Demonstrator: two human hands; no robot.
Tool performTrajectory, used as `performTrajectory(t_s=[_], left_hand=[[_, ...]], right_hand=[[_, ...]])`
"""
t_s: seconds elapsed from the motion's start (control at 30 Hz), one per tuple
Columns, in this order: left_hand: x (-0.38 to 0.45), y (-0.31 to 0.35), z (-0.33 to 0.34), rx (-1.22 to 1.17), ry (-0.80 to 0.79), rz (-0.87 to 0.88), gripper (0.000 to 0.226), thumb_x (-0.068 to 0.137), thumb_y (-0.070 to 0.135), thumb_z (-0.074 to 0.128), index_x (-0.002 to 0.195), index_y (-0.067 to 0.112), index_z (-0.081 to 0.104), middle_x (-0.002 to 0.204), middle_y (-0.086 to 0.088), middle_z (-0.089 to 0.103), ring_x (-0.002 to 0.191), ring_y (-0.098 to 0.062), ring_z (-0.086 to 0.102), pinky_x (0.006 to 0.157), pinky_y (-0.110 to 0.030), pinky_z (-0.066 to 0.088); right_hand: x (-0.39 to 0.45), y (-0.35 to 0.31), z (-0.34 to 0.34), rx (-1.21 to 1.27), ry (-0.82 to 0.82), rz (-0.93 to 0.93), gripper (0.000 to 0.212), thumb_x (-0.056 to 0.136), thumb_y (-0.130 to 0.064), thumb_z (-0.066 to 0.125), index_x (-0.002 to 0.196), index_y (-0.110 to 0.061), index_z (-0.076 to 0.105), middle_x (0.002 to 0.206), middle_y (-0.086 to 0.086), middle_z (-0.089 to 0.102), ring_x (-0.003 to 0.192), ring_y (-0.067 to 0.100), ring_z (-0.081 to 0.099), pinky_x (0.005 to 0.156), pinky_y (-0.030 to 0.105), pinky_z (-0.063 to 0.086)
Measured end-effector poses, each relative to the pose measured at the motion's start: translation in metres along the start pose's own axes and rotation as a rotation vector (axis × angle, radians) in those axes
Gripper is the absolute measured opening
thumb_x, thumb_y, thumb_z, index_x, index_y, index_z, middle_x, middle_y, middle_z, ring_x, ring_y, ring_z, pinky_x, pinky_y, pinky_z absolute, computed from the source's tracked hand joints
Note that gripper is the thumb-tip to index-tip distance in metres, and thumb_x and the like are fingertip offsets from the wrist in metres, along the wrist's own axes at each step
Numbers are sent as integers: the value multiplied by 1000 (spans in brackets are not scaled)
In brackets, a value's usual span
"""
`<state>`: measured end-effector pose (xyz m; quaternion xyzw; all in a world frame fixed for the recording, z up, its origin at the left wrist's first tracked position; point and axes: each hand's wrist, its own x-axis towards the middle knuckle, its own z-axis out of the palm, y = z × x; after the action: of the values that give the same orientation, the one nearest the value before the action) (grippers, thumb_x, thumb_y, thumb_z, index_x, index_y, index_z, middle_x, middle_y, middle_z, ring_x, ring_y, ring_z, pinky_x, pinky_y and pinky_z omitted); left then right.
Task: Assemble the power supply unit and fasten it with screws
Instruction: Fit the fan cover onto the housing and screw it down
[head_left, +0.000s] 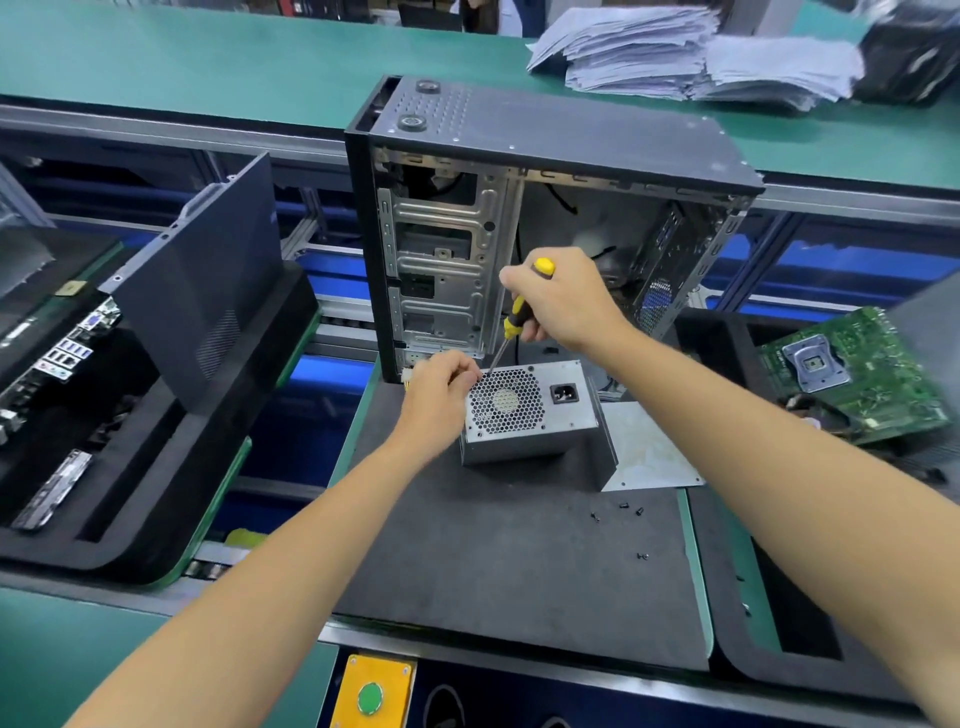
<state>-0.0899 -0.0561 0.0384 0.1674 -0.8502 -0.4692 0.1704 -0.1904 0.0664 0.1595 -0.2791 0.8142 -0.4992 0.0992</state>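
Power supply unit (530, 410) is lying on the dark foam mat (493, 561), just in front of the open PC case (519, 223), fan grille and AC socket facing up toward cam. PSU is sitting outside the case, touching the mat, w/ a grey metal plate (649, 447) lying just beside it on the right.

Right hand (566, 301) is clenching round the yellow-and-black screwdriver (519, 312), handle end sticking out above the fist. Shaft is slanting down-left, tip meeting the PSU's upper-left corner by the grille.

Left hand (441, 384) is resting at that same corner, fingers curling and pinching near the driver tip. What it is pinching is too small to tell; a screw cannot be confirmed.

Approx 4 small black screws (623, 506) are lying loose on the mat, near the plate's front edge and well apart from the PSU.

Case is standing w/ its side open, drive bays and rear vent showing inside.

Surroundings: green motherboard (852, 374) is lying in a black tray at right. Another black tray (130, 467) at left is holding a board w/ I/O ports, and a dark side panel (208, 280) is leaning there. Paper stacks (675, 52) are sitting on the green bench behind. Yellow box w/ green button (371, 696) is sitting at the bench's near edge.
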Motion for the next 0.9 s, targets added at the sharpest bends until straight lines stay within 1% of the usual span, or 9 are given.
performTrajectory(t_s=[0.07, 0.1, 0.2, 0.3, 0.4, 0.5, 0.6, 0.7, 0.9], left_hand=[[-6, 3, 9, 218, 156, 134, 17, 89, -3, 54, 79, 8, 61, 90, 2, 51, 89, -16, 40, 78, -29, 32], [-7, 4, 9, 313, 191, 199, 13, 88, -5, 56, 81, 5, 61, 96, -4, 51, 92, -18, 38, 80, -31, 33], [-7, 4, 6, 465, 145, 376, 10, 87, -8, 58, 82, 0, 60, 88, -15, 54, 83, -30, 49, 72, -37, 40], [-9, 4, 5, 515, 107, 479, 12, 84, -12, 62, 79, -2, 58, 79, -16, 54, 73, -31, 51, 67, -29, 31], [-10, 4, 7, 318, 86, 315, 14, 90, -6, 57, 82, 6, 54, 83, -8, 49, 77, -21, 44, 67, -21, 26], [-7, 3, 8, 124, 91, 164, 19, 91, -4, 55, 84, 13, 51, 85, -4, 52, 78, -16, 46, 68, -17, 31], [-6, 4, 7, 77, 82, 142, 17, 91, -5, 55, 87, 11, 53, 84, -3, 54, 76, -14, 47, 67, -15, 36], [-7, 3, 5, 41, 73, 125, 18, 91, -5, 56, 87, 13, 52, 83, -2, 53, 73, -6, 46, 68, -10, 37], [-7, 3, 4, 10, 55, 118, 18, 91, -5, 56, 87, 11, 50, 79, 4, 50, 71, -4, 46, 66, -10, 37]], right_hand=[[-2, 8, 2, 5, -5, 37, 27, 87, -21, 58, 71, 0, 55, 57, 17, 59, 40, 22, 59, 39, 22, 41], [-3, 9, 1, 12, -1, 48, 29, 86, -21, 58, 72, 4, 55, 57, 17, 60, 40, 22, 59, 39, 22, 41], [-1, 8, -4, 71, 14, 67, 32, 85, -22, 58, 75, 8, 53, 60, 19, 62, 41, 23, 57, 40, 24, 42], [-3, 5, -5, 145, 22, 64, 25, 87, -20, 58, 73, 0, 55, 61, 19, 59, 40, 22, 53, 38, 22, 40], [-7, 5, -3, 185, 18, 79, 22, 88, -16, 57, 70, -3, 54, 60, 18, 61, 41, 23, 51, 39, 21, 40], [-8, 6, -3, 221, 24, 93, 21, 89, -14, 56, 72, -1, 55, 60, 18, 62, 43, 25, 53, 39, 22, 42], [-8, 8, -4, 222, 29, 92, 21, 89, -15, 56, 73, -1, 55, 60, 17, 63, 42, 24, 56, 40, 22, 43], [-8, 10, -3, 222, 20, 88, 23, 89, -16, 56, 72, -1, 55, 61, 18, 65, 43, 25, 57, 40, 23, 44], [-7, 13, 0, 222, 21, 89, 23, 89, -17, 56, 75, 1, 57, 64, 21, 67, 43, 23, 59, 41, 23, 46]])
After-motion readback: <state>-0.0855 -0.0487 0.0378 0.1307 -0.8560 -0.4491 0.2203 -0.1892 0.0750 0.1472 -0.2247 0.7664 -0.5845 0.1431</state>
